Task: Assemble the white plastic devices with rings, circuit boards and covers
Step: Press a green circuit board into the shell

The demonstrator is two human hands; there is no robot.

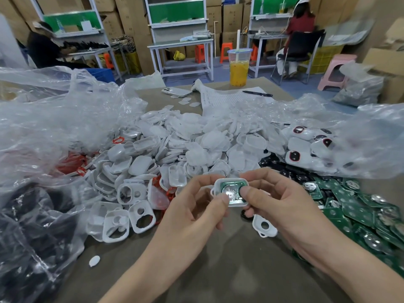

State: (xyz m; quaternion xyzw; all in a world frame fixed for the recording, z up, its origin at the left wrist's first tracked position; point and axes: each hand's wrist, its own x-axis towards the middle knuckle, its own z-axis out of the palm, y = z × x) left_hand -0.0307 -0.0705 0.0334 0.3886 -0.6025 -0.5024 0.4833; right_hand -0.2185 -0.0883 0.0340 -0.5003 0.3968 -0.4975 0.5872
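Note:
Both hands hold one white plastic shell (220, 183) above the table, with a green circuit board (232, 187) seated inside it. My left hand (196, 206) grips its left side, thumb on the board's metal dome. My right hand (275, 200) grips the right side, thumb pressing the board. A heap of white shells and covers (175, 154) lies behind. Green circuit boards (360, 213) are piled at the right. Red rings (74, 162) show at the left under plastic.
A lone white shell (264, 228) lies under my right hand. Clear plastic bags (54, 119) crowd the left; another bag (306, 145) at the right holds finished devices. A drink cup (239, 66), phone (176, 92), pen (256, 93) and paper sit at the far edge. People sit at benches behind.

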